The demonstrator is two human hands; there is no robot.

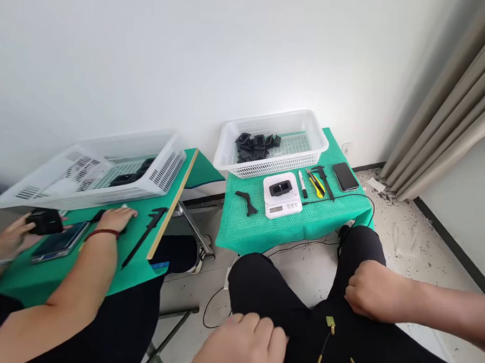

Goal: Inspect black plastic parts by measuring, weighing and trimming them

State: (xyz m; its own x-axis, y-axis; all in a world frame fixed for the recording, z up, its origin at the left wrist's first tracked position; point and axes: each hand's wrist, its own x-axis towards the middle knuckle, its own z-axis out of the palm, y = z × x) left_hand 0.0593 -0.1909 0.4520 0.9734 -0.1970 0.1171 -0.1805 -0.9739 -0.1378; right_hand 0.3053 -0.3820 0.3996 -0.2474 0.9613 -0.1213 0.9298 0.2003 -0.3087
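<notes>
One black part on the white scale

Two tables, two baskets, two calipers. One scale, one black block on it; one marker, one knife, one phone, one curved black piece. Two own hands, two co-worker's hands. Heaped black parts: too overlapped to count.

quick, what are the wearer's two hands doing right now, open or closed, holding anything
Left hand: curled closed, palm hidden; no held thing shows.
Right hand: closed in a loose fist on the thigh; no held thing shows.
</notes>
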